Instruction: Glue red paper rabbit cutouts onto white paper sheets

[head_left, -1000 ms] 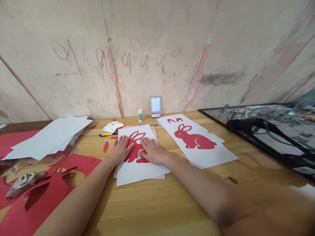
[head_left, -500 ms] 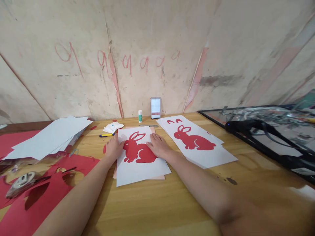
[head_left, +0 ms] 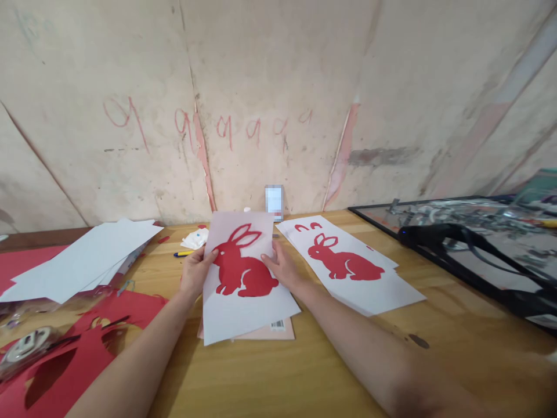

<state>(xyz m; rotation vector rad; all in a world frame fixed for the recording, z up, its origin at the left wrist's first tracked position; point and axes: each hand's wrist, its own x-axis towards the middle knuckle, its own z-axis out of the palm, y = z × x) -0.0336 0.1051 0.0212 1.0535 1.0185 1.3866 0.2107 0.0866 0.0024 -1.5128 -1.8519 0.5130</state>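
A white sheet of paper (head_left: 252, 322) bearing a red paper rabbit (head_left: 246, 273) is held by both sides, its far end raised off the table. My left hand (head_left: 194, 271) grips the left edge, thumb on top near the rabbit's nose. On the right edge, my right hand (head_left: 281, 266) pinches the sheet with its thumb over the front, beside the rabbit's back. Beneath lies a pink pad or booklet (head_left: 285, 330) with a barcode label, mostly covered. To the right rests a second red rabbit (head_left: 346, 260) on white paper (head_left: 369, 302), with two small red arcs above it.
White sheets (head_left: 87, 255) are piled at the left, by red paper scraps (head_left: 143, 310) and a tape dispenser (head_left: 32, 348). A pen (head_left: 183, 253), crumpled tissue (head_left: 195, 238) and upright phone (head_left: 274, 202) stand or lie behind. A black-framed object (head_left: 456, 255) occupies the right.
Both hands have taken hold of the sheet's edges and lifted its far end, so it now hides most of the glue stick. More of the pink pad shows below. The camera view has tilted slightly upward.
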